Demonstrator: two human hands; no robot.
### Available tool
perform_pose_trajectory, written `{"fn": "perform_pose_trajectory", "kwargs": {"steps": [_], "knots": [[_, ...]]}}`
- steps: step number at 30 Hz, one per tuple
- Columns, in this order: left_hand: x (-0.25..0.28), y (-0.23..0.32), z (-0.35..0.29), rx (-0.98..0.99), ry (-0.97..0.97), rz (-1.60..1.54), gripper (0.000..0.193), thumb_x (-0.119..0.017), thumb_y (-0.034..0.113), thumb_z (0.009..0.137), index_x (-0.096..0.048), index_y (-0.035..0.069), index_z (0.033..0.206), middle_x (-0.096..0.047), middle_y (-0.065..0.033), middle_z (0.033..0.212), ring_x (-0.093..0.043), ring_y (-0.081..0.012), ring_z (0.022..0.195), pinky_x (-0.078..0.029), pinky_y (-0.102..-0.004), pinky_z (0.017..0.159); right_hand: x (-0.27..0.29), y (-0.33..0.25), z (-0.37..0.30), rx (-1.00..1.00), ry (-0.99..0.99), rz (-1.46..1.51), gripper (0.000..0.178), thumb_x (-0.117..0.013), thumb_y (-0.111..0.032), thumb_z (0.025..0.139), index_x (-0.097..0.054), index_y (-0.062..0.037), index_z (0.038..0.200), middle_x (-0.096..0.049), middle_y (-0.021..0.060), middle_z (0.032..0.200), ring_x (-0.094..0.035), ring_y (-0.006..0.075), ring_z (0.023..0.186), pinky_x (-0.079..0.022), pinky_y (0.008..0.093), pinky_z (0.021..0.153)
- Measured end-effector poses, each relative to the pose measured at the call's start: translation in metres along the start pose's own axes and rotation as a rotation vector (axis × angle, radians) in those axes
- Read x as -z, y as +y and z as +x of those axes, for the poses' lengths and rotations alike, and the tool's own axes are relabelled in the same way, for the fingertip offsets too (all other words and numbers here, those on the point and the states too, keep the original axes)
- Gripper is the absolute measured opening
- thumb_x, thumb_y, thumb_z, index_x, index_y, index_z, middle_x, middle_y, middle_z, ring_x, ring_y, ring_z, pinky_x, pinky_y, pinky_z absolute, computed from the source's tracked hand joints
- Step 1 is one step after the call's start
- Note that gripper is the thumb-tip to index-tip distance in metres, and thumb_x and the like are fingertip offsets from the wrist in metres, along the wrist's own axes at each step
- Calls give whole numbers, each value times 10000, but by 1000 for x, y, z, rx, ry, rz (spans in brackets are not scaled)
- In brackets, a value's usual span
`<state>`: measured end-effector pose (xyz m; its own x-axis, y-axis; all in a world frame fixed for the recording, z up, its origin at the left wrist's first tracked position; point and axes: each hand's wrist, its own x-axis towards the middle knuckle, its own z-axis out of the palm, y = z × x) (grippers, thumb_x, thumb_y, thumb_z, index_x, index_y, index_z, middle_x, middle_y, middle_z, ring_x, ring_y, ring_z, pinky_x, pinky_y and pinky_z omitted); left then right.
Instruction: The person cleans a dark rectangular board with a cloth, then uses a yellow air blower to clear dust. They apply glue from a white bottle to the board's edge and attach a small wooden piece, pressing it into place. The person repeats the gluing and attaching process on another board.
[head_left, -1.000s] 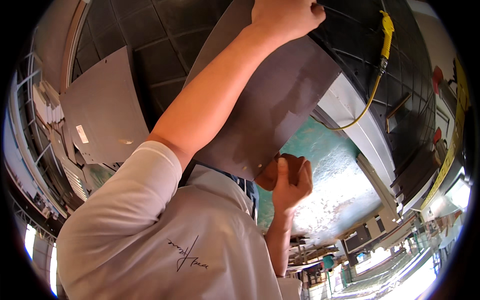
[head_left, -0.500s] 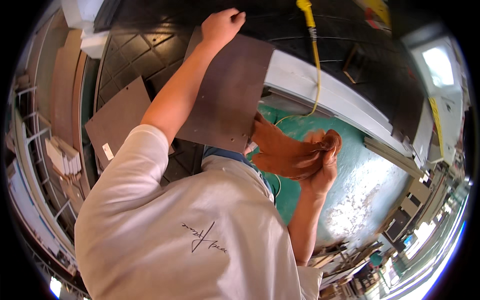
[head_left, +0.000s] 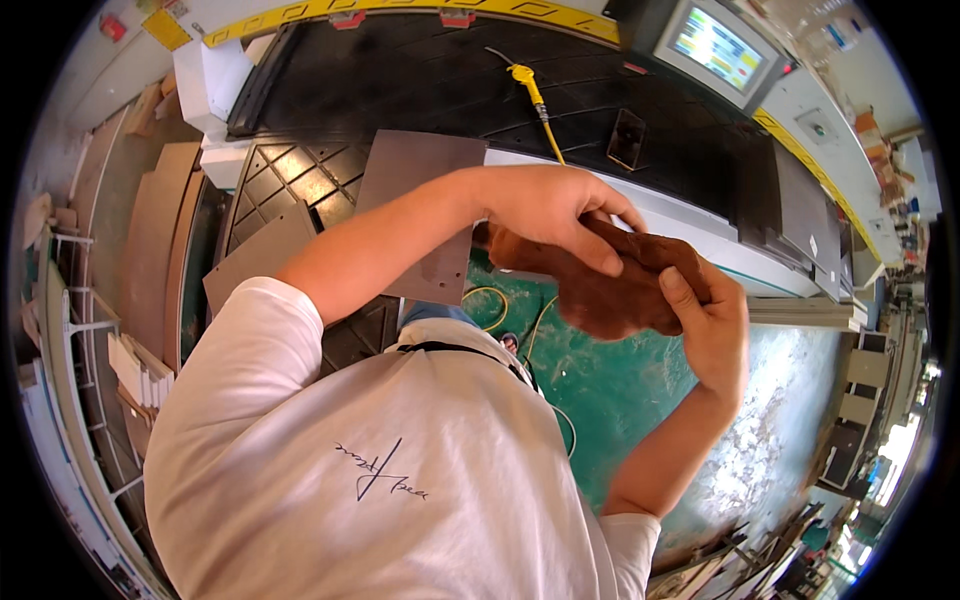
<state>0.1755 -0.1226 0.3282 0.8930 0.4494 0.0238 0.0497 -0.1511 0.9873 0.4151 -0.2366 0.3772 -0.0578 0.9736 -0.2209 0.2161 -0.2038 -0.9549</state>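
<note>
A limp brown cloth [head_left: 615, 290] hangs in folds between my two hands, above the green floor. My left hand [head_left: 550, 208] reaches across from the left and grips its upper edge, thumb on top and fingers behind. At the cloth's right end, my right hand [head_left: 718, 325] pinches the folds with the thumb lying over them. Beneath my left forearm lies a flat brown-grey panel [head_left: 425, 165] with small holes near its near corner. The forearm hides part of this panel.
A yellow air gun [head_left: 525, 80] with its hose lies on the black machine bed [head_left: 400, 80]. Another panel [head_left: 262, 250] rests at left on the dark grid-patterned surface. A lit screen [head_left: 718, 48] stands far right. Stacked boards [head_left: 800, 312] lie at right; a hose [head_left: 487, 295] crosses the floor.
My left hand has come from the panel's far edge rightward onto the cloth and taken hold of it. The right hand still holds the cloth, now farther right. The view has shifted.
</note>
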Motion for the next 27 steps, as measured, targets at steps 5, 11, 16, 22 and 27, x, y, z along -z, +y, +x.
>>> {"fn": "perform_pose_trajectory", "kwargs": {"steps": [5, 11, 16, 22, 27], "knots": [[-23, 22, 22, 85, -93, -242, 420, -812, 195, 916, -652, -12, 1244, -725, -20, 1075, -638, -81, 956, -525, -262, 856, 34, -8, -28, 108, 50, -72, 436, -738, -316, 989, -689, 57, 1211, -704, 42, 858, -608, 87, 731, -505, 246, 630], [-52, 35, 44, -2, -85, -325, 332, -802, 166, 919, -656, 8, 1172, -697, 8, 1030, -628, -69, 976, -509, -258, 898, 66, 50, -33, 162, 62, 323, 736, -653, -517, 998, -517, 73, 1417, -710, 99, 1066, -661, 140, 842, -543, 248, 692], [-69, 53, 57, -9, -32, -448, 324, -721, 230, 991, -642, 11, 1215, -689, -25, 1121, -627, -89, 1033, -511, -276, 930, 73, 115, -22, 282, -37, 661, 1183, -599, -808, 860, -294, 98, 1557, -623, 206, 1352, -634, 252, 1201, -519, 356, 989], [-85, 63, 74, 28, 30, -615, 409, -675, 248, 1024, -584, 4, 1340, -669, -59, 1227, -626, -140, 1145, -500, -329, 1040, 13, 163, -16, 353, -68, 923, 1459, -553, -1026, 570, -341, 10, 1576, -450, 126, 1576, -428, 283, 1439, -355, 448, 1200], [-82, 63, 76, 15, 194, -98, 352, -649, 321, 1044, -603, 25, 1230, -642, -10, 1098, -594, -90, 1009, -500, -282, 918, -7, 142, -16, 443, -7, 828, 1424, -625, -1002, 509, -446, 0, 1505, -513, 98, 1506, -479, 253, 1383, -391, 422, 1174]]}}
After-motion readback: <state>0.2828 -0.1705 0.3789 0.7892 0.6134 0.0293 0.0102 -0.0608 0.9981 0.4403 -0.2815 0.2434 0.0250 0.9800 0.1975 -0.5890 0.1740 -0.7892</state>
